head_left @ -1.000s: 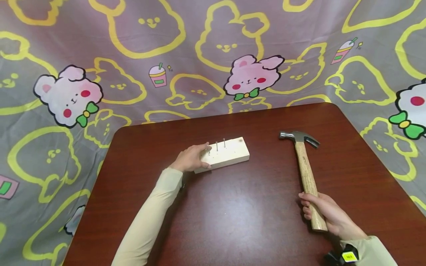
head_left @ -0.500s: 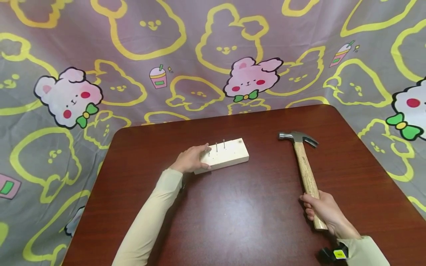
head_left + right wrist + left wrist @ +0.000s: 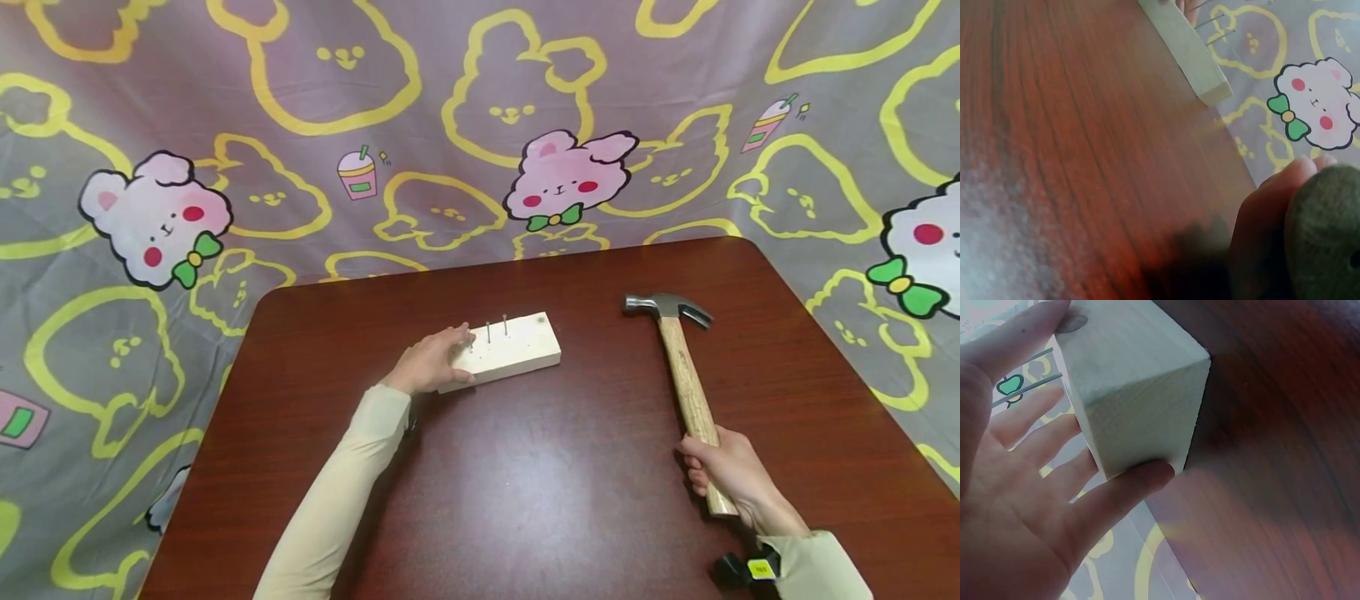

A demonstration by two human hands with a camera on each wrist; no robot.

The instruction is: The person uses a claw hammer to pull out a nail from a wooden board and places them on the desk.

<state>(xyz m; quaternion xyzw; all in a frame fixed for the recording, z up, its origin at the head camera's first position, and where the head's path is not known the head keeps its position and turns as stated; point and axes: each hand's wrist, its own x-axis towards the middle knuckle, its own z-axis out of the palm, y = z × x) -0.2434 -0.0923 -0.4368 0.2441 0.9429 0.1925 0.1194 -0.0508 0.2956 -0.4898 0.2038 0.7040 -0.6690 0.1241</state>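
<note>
Hammer (image 3: 687, 379) is extending from the right hand (image 3: 731, 471), right of the wooden block (image 3: 517, 354) and well apart from it.
The right fingers (image 3: 697, 479) are clamping round the handle; the left hand (image 3: 429, 360) is gripping the block's left end on the surface (image 3: 570, 467), where nails (image 3: 489, 332) are standing in its top.

Seen from the head, a grey-mauve fabric backdrop (image 3: 465, 50) hung beyond the glossy reddish-brown tabletop (image 3: 592, 417), whose far corners were rounded. Yellow outlined figures (image 3: 342, 57) patterned the cloth. Printed rabbit heads (image 3: 562, 175) appeared at nine, one and three o'clock; lidded pink cups (image 3: 358, 179), at half past ten and two. Pale glare (image 3: 536, 496) lay towards six o'clock.
</note>
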